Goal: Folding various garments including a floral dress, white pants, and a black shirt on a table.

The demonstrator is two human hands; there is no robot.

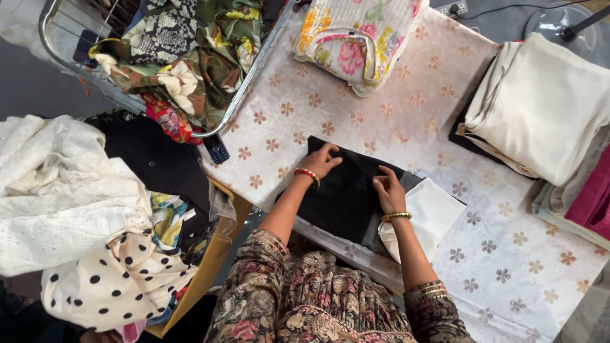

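Note:
A folded black garment lies on a table covered with a pale flower-print cloth. My left hand presses flat on its far left corner, a red bangle on the wrist. My right hand rests on the garment's right part, fingers bent onto the fabric, gold bangle on the wrist. A white cloth lies partly under the black garment, beside my right hand.
A wire rack at top left holds floral clothes. A colourful folded piece lies at the table's far edge. Cream and pink folded stacks sit at right. White and polka-dot laundry piles at left. A dark phone lies near the rack.

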